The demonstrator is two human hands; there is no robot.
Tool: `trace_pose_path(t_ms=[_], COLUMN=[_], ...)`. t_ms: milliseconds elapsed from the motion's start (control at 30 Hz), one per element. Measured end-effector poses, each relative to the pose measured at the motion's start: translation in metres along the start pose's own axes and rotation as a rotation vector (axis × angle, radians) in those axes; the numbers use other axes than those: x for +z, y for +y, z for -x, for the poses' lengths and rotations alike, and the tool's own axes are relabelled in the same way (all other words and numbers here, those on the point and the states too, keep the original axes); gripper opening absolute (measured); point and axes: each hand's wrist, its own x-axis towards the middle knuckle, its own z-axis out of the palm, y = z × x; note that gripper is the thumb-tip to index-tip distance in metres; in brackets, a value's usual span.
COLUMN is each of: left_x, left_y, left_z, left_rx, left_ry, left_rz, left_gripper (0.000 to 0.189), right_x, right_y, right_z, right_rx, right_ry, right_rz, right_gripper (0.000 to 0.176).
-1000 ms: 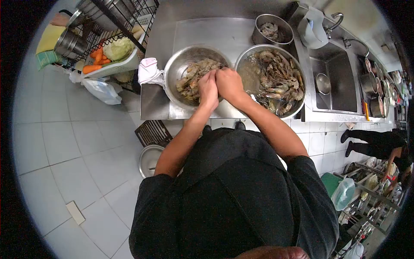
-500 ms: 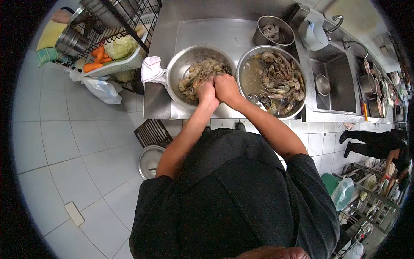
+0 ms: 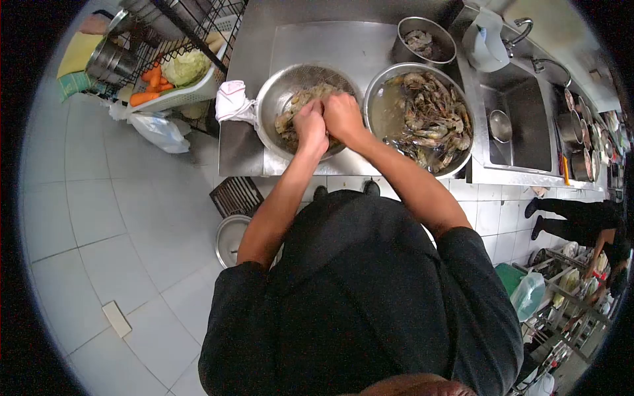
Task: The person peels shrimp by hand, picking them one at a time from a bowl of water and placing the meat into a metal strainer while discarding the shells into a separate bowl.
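My left hand (image 3: 310, 125) and my right hand (image 3: 342, 113) are close together over the left metal bowl (image 3: 269, 109), fingers curled inward. What is between the fingers is too small and hidden to make out. Greyish-brown shrimp scraps (image 3: 286, 125) lie in that bowl below the hands. To the right, a wide bowl (image 3: 471, 115) holds many whole shrimp (image 3: 432, 115) in cloudy water. Behind it stands a deeper metal pot (image 3: 398, 47) with pale grey pieces (image 3: 419, 43) inside.
A white cloth (image 3: 232, 102) hangs beside the left bowl. A sink (image 3: 528, 148) with a ladle (image 3: 500, 125) is at right. A vegetable basket (image 3: 191, 91) sits on the left rack. Another person (image 3: 571, 218) stands at far right. A lid (image 3: 230, 239) lies below the counter.
My left hand has shifted slightly left and turned, so the hands look a little less tightly joined. The whole view has shifted slightly.
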Motion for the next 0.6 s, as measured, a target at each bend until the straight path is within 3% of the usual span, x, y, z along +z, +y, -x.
trace_pose_path(t_ms=[200,300,433,500,600], left_x=[-0.015,-0.024,-0.042,-0.049,-0.052], left_y=[0.028,0.038,0.043,0.043,0.043], left_z=[0.017,0.018,0.009,0.012,0.015], left_rx=[-0.041,0.015,0.082,0.043,0.015], left_ry=[-0.103,-0.19,-0.262,-0.214,-0.175], left_rz=[-0.23,-0.287,-0.393,-0.281,-0.145], left_gripper=[0.046,0.048,0.044,0.037,0.032], right_x=[-0.02,-0.025,-0.026,-0.022,-0.016], right_y=[0.004,0.002,0.006,0.007,0.005], right_z=[-0.011,-0.02,-0.031,-0.033,-0.034], right_rx=[-0.034,-0.12,-0.219,-0.235,-0.084], right_ry=[-0.184,-0.207,-0.207,-0.149,-0.168], right_rz=[-0.072,-0.061,-0.042,-0.069,-0.117], right_gripper=[0.017,0.022,0.022,0.023,0.022])
